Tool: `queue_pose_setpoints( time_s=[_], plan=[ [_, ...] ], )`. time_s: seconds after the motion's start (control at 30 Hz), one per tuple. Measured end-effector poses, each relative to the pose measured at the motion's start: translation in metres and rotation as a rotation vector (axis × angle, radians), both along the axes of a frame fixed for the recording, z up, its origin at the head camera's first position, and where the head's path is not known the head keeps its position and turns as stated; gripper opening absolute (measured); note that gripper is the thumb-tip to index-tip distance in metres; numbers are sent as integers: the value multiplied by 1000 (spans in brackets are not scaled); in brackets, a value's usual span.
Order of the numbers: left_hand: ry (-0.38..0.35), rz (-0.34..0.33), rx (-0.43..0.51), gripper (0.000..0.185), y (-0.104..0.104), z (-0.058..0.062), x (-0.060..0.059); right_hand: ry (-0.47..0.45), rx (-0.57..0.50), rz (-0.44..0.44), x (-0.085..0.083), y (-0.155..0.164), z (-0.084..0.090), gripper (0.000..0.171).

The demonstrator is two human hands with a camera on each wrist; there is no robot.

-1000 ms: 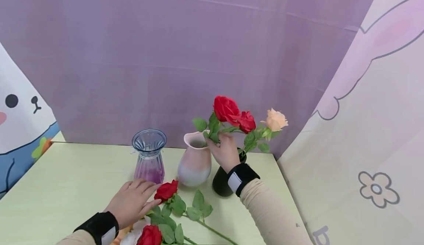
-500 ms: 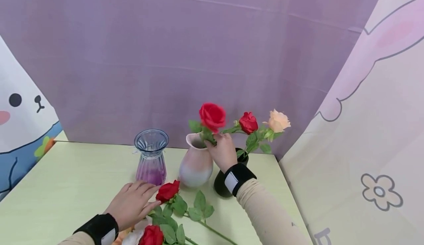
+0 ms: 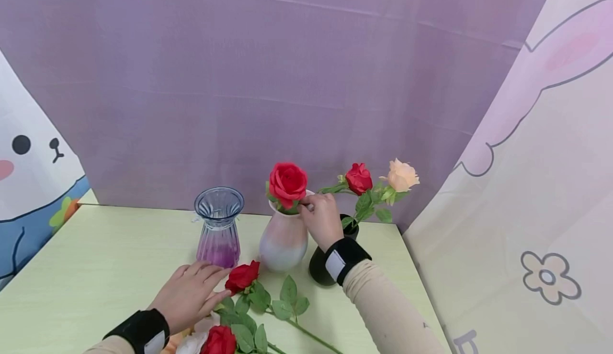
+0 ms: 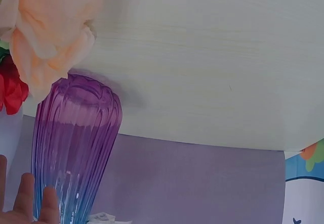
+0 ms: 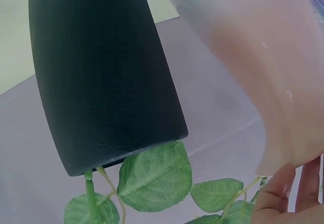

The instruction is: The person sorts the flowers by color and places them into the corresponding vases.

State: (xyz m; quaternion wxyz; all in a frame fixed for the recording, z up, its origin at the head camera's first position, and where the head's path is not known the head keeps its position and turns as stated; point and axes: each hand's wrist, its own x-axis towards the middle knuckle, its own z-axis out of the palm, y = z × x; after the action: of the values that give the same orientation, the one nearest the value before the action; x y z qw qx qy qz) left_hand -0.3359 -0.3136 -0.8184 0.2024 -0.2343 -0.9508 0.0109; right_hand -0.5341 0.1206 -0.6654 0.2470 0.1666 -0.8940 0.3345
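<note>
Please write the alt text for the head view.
A right hand pinches a red rose at the mouth of a pastel vase, between a glass vase and a black vase; the left hand lies by loose roses.

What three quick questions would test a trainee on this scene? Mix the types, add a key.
1. True or false: no flower stands in the glass vase.

2. Multiple choice: the red rose beside the right hand has its bloom at the mouth of which vase?
A) black vase
B) pink vase
C) glass vase

3. Short answer: in the head view, which hand is nearer the glass vase?

Key:
1. True.
2. B.
3. The left hand; its fingers also show by that vase in the left wrist view.
</note>
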Motion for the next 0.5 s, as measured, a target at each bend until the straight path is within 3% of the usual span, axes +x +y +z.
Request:
queue_pose_setpoints(
  time_s=[0.27,0.5],
  plan=[
    [-8,43,-1,74,-17,12,2,60,-64,36,19,4,17,16],
    [11,85,13,74,-45,10,6,148,-101,77,36,10,12,17]
  ],
)
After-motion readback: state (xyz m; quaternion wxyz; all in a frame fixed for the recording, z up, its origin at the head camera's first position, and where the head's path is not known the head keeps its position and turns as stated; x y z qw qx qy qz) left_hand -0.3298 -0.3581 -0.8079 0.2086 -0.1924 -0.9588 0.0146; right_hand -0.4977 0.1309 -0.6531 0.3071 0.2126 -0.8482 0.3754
